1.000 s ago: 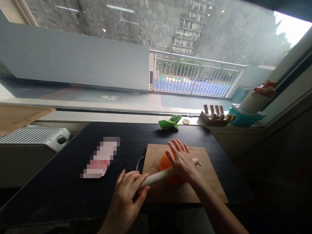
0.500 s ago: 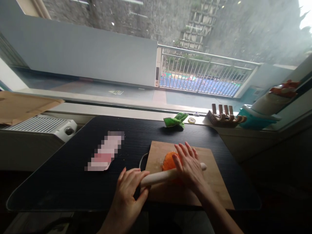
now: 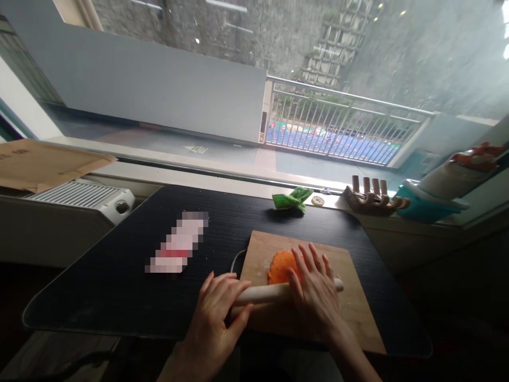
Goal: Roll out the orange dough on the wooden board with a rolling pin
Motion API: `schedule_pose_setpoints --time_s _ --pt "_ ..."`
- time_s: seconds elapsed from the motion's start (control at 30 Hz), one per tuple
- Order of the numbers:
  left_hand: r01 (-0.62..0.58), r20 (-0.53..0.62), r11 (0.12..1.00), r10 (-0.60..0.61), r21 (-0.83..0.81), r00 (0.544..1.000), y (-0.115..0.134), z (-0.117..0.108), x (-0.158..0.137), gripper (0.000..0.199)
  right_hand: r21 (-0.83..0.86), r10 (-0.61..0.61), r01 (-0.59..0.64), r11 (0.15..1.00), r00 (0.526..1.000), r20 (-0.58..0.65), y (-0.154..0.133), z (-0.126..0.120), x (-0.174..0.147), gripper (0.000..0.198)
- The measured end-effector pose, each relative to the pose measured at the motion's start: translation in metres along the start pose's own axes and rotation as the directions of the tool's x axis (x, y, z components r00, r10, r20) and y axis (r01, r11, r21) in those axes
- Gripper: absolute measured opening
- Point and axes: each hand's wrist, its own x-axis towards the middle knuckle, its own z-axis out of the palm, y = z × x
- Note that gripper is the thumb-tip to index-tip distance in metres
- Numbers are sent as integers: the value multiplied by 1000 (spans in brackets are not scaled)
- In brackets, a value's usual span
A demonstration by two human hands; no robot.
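A pale wooden rolling pin (image 3: 264,294) lies across the near part of a wooden cutting board (image 3: 358,313). My left hand (image 3: 220,313) is closed around its left end, fingers over the top and thumb on the near side. Over the right part of the pin lies my right hand (image 3: 316,292), palm down with fingers stretched out and spread. A flattened orange piece, like dough (image 3: 281,267), rests on the board just beyond the pin. Part of this orange piece is hidden under the pin and my right hand.
On the black table (image 3: 119,286) are a blurred-out pinkish object (image 3: 181,244) to the left and a green cloth (image 3: 293,200) at the back. A tape roll (image 3: 318,201), a brown rack (image 3: 369,197) and a teal container (image 3: 427,204) line the sill. Cardboard (image 3: 51,162) covers the radiator (image 3: 93,199).
The rolling pin and both hands have shifted slightly toward me over the board, and more of the orange piece shows beyond the pin. The whole view has shifted a little.
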Motion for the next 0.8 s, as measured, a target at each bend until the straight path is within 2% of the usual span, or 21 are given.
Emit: schedule_pose_setpoints --time_s 0.07,0.13,0.2,0.33,0.4,0.47,0.53,0.63,0.7,0.8 --pt "-34 48 999 35 -16 998 5 -1 -3 30 -16 -65 64 998 997 -43 5 1 -28 49" --pt "-42 63 999 43 -22 997 8 0 -2 29 -13 -66 65 998 997 -51 6 1 -31 48" --pt "-18 32 1000 19 -14 999 6 3 3 29 16 -2 2 1000 1000 -11 3 0 -6 47" --pt "26 -90 999 -23 30 996 -1 8 15 29 101 103 -115 988 987 122 -6 -4 68 52" --pt "27 -106 999 -23 39 994 -3 8 14 28 114 84 -101 988 986 141 -7 -6 76 54" --pt "3 -85 1000 0 31 996 -1 7 7 29 107 30 -42 993 993 112 -5 -7 57 53" --pt "-44 -54 999 45 15 998 3 6 -2 32 89 -27 21 996 998 65 -1 -8 24 50" --pt "-79 -31 997 79 -1 996 6 7 -8 35 71 -40 40 997 999 3 2 -8 -4 45" --pt "-49 -42 999 49 -3 998 4 9 -3 34 92 -14 15 996 1000 -14 0 -7 10 43" --pt "9 -88 1000 -8 7 996 -2 12 10 31 149 47 -54 987 998 50 -7 -3 63 48"
